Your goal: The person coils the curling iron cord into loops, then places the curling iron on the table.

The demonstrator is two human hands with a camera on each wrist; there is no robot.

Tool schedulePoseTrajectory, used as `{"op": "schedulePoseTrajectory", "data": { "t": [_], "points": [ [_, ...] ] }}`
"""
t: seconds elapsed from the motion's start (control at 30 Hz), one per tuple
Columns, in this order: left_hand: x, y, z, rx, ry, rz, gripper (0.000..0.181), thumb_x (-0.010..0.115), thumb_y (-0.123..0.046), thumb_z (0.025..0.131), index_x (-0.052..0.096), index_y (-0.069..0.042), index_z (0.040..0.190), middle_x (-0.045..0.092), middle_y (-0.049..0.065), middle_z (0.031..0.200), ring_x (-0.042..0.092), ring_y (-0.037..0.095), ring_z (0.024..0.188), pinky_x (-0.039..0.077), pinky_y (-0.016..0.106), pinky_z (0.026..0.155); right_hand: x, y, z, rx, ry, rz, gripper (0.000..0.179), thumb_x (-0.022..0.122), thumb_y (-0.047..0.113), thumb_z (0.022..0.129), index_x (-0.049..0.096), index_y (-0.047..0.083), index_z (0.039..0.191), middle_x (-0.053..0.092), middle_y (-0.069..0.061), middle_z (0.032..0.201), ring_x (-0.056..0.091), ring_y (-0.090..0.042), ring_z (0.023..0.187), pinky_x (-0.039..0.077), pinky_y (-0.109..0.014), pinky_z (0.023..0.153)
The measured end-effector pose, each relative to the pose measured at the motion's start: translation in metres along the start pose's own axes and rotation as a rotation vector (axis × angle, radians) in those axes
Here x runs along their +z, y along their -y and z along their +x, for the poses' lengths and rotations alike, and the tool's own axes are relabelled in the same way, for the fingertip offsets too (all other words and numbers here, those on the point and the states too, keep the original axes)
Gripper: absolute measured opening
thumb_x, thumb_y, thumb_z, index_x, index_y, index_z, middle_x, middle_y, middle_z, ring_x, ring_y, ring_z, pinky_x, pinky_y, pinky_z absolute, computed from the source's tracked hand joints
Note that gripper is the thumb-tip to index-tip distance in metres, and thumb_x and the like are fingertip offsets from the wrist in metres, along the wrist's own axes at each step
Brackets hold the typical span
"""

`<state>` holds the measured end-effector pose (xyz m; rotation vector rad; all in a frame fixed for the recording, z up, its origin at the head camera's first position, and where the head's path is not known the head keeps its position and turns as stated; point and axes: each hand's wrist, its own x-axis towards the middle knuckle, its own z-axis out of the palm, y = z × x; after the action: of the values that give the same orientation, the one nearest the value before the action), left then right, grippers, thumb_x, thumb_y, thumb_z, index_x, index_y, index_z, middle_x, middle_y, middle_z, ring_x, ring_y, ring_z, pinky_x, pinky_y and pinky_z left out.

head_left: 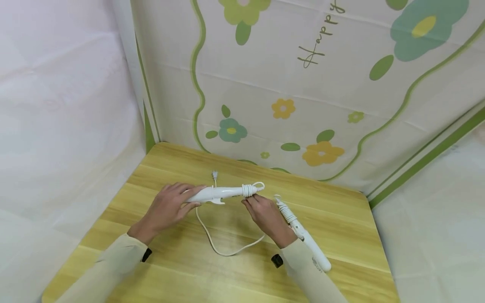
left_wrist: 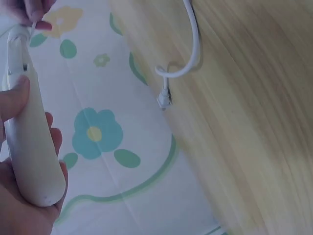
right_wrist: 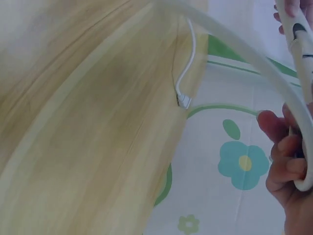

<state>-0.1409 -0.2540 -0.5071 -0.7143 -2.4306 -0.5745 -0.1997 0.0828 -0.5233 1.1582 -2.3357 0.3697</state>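
My left hand (head_left: 166, 210) grips the thick end of a white hair iron (head_left: 229, 192), held level over the table. In the left wrist view, the thumb lies along its body (left_wrist: 36, 147) and the fingers wrap underneath. Several turns of white cord (head_left: 248, 190) circle its narrower end, where a small loop stands out. Right beside these turns, my right hand (head_left: 265, 215) pinches the cord; its curled fingers show around it in the right wrist view. The loose cord (right_wrist: 254, 63) sags in a curve below the iron. Its plug (head_left: 214, 174) lies towards the back of the table.
A second white hair iron (head_left: 312, 246), its cord coiled round one end, lies on the wooden table (head_left: 348, 223) partly under the right forearm. A floral cloth (head_left: 257, 80) hangs behind the table's back edge. Pale sheets (head_left: 64, 126) hang at both sides.
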Motion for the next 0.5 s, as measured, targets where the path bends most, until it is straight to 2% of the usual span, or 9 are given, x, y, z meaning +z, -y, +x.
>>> {"op": "schedulePoseTrajectory", "data": {
  "t": [0.2, 0.4, 0.5],
  "points": [
    [0.001, -0.001, 0.003, -0.020, -0.054, 0.074, 0.059, 0.091, -0.021, 0.087, 0.072, -0.017, 0.143, 0.079, 0.009, 0.115, 0.074, 0.032, 0.099, 0.052, 0.046, 0.074, -0.008, 0.007, 0.000, 0.142, 0.059, 0.162, 0.009, 0.074, 0.013, 0.105, 0.077, 0.005, 0.107, 0.069, 0.001, 0.082, 0.054, -0.004, 0.064, 0.047, -0.019, 0.056],
    [0.001, 0.002, 0.001, -0.039, -0.056, 0.102, 0.058, 0.090, -0.022, 0.088, 0.072, -0.018, 0.143, 0.079, 0.012, 0.115, 0.075, 0.034, 0.099, 0.052, 0.046, 0.073, -0.022, 0.010, 0.000, 0.211, 0.149, 0.275, 0.008, 0.068, 0.007, 0.106, 0.075, 0.006, 0.103, 0.070, 0.000, 0.087, 0.051, -0.004, 0.067, 0.043, -0.020, 0.057],
    [0.003, 0.003, -0.002, -0.056, -0.055, 0.107, 0.057, 0.090, -0.024, 0.089, 0.072, -0.017, 0.143, 0.079, 0.013, 0.114, 0.075, 0.036, 0.098, 0.052, 0.046, 0.072, -0.028, 0.010, -0.001, 0.203, 0.198, 0.289, 0.010, 0.066, 0.008, 0.107, 0.075, 0.008, 0.106, 0.072, 0.001, 0.091, 0.051, -0.002, 0.070, 0.044, -0.019, 0.060]
  ]
}}
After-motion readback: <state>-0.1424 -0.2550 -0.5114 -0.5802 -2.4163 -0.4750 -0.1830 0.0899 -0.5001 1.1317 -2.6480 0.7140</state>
